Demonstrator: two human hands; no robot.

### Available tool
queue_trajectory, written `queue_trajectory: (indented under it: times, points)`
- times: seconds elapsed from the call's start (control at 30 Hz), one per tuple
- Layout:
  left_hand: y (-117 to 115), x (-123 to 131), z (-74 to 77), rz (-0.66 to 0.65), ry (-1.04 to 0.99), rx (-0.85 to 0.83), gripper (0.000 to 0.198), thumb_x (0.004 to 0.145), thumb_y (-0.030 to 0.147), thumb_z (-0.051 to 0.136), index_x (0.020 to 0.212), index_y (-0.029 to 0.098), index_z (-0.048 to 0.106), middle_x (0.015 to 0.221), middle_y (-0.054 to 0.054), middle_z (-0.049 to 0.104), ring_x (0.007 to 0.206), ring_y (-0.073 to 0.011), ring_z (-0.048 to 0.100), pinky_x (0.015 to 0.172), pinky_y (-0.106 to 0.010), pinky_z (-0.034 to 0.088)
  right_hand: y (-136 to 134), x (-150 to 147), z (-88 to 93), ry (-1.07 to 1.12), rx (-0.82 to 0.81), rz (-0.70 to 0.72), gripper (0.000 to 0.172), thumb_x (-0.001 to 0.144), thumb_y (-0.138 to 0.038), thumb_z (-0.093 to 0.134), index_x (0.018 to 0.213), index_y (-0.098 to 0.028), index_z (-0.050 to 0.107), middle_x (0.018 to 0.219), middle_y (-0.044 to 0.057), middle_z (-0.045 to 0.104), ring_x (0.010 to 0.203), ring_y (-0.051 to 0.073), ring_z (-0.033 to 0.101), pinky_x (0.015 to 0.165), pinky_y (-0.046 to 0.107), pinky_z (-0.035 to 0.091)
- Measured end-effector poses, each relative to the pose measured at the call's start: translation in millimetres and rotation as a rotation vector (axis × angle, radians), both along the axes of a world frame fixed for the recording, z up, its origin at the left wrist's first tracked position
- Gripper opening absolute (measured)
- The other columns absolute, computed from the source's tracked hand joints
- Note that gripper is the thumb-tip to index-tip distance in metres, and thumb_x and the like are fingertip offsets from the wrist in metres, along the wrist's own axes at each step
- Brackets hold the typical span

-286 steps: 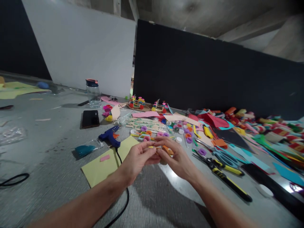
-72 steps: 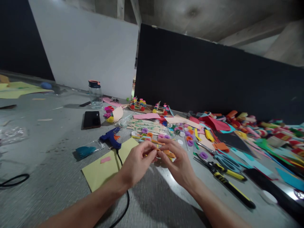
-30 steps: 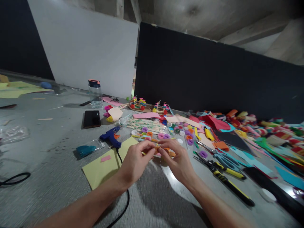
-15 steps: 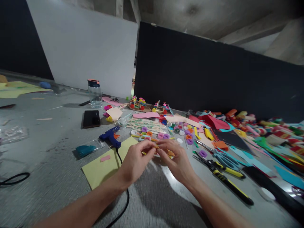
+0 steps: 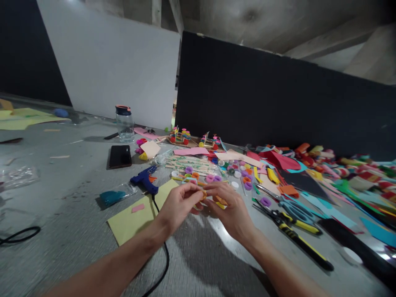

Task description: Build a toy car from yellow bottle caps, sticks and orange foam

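Note:
Near the middle of the table, the fingertips of my left hand pinch a small orange piece. My right hand faces it, its curled fingers at the same piece and partly hiding it. Other small orange and yellow bits show by the right fingers; whether they are held is unclear. Left of my left hand lies a yellow-green sheet with a pink scrap on it. A blue glue gun rests at its upper edge, its black cord running under my left arm.
Coloured rings, wooden sticks and small wheeled models lie beyond my hands. Pliers and blue scissors are at the right. A phone, a bottle and a teal packet stand or lie left.
The fingers have shifted slightly around the orange piece, and the right fingertips are a little more apart. The whole view has moved a little.

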State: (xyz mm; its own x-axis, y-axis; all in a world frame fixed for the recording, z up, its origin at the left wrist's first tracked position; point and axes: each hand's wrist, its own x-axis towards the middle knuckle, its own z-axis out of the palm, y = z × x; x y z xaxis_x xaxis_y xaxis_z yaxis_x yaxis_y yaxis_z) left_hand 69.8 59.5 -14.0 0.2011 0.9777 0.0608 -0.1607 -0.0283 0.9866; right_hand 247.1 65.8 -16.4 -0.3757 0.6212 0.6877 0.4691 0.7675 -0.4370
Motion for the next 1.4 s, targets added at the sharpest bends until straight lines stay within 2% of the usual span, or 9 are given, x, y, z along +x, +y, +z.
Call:
queue_trajectory:
  times: [0.3,0.57,0.73,0.9,0.97,1.07,1.2,1.3,1.4]
  points:
    - [2,-2,-6.9,0.018,-0.15,-0.053,0.031,0.074,0.04,0.081,0.088,0.014,0.071,0.079,-0.004,0.073,0.07,-0.0145,0.068,0.065,-0.026,0.056,-9,-7,-3.8,-0.119,0.105,-0.023,0.035,0.102,-0.017,0.051,0.134,-0.027,0.062,0.138,0.008,0.063,0.13,0.027,0.053,0.109,0.054,0.044]
    - [0,-1,-4.7,0.051,-0.267,-0.078,0.037,0.068,0.043,0.087,0.085,0.014,0.073,0.078,-0.005,0.072,0.07,-0.0159,0.068,0.065,-0.027,0.055,-13,-13,-18.6,-0.198,0.08,-0.028,0.056,0.105,-0.023,0.045,0.159,-0.029,0.031,0.163,0.008,0.035,0.152,0.026,0.028,0.12,0.058,0.035]
    - [0,0,-5.5,0.055,-0.293,-0.083,0.039,0.065,0.043,0.089,0.084,0.014,0.073,0.075,-0.003,0.072,0.067,-0.0145,0.066,0.067,-0.027,0.055,-14,-14,-26.4,-0.23,0.041,-0.074,0.065,0.105,-0.031,0.046,0.163,-0.03,0.016,0.169,0.006,0.017,0.156,0.029,0.012,0.121,0.059,0.033]
    - [1,0,-6.3,0.06,-0.276,-0.071,0.04,0.064,0.045,0.089,0.082,0.014,0.071,0.072,-0.002,0.071,0.065,-0.0134,0.066,0.068,-0.028,0.055,-15,-15,-26.2,-0.268,0.024,-0.062,0.062,0.106,-0.032,0.046,0.162,-0.029,0.02,0.17,0.005,0.015,0.157,0.029,0.004,0.123,0.06,0.027]
    - [1,0,-6.0,0.062,-0.259,-0.057,0.038,0.065,0.044,0.088,0.082,0.014,0.071,0.073,-0.002,0.071,0.066,-0.0134,0.066,0.068,-0.027,0.055,-14,-14,-23.8,-0.241,0.034,-0.043,0.06,0.105,-0.031,0.047,0.161,-0.029,0.024,0.169,0.006,0.019,0.157,0.028,0.006,0.123,0.061,0.025]
    - [2,0,-5.8,0.059,-0.222,-0.036,0.035,0.07,0.043,0.084,0.085,0.015,0.07,0.076,-0.002,0.072,0.068,-0.015,0.068,0.067,-0.028,0.056,-12,-11,-17.1,-0.106,0.044,-0.031,0.051,0.104,-0.027,0.05,0.153,-0.031,0.038,0.162,0.007,0.036,0.153,0.028,0.023,0.122,0.059,0.027]
    - [1,1,-7.3,0.064,-0.14,0.033,0.021,0.078,0.035,0.078,0.084,0.016,0.071,0.077,-0.002,0.072,0.069,-0.0146,0.067,0.066,-0.026,0.054,-10,-7,-7.3,0.045,0.016,-0.092,0.017,0.103,-0.024,0.052,0.114,-0.028,0.064,0.134,0.008,0.061,0.131,0.026,0.053,0.107,0.05,0.043]
    - [-2,3,-9.0,0.078,-0.08,0.114,0.011,0.082,0.028,0.073,0.083,0.017,0.071,0.079,-0.001,0.071,0.072,-0.0132,0.065,0.069,-0.024,0.053,-10,-7,-4.0,0.097,-0.022,-0.103,0.009,0.1,-0.027,0.059,0.093,-0.025,0.064,0.113,0.007,0.067,0.111,0.025,0.061,0.091,0.041,0.05]
    - [-5,4,-9.9,0.079,-0.032,0.174,0.007,0.086,0.026,0.07,0.086,0.019,0.071,0.084,0.0,0.072,0.078,-0.0137,0.066,0.075,-0.025,0.054,-10,-7,-3.2,0.118,-0.054,-0.082,0.009,0.098,-0.027,0.062,0.09,-0.025,0.066,0.106,0.006,0.068,0.104,0.023,0.062,0.088,0.037,0.049]
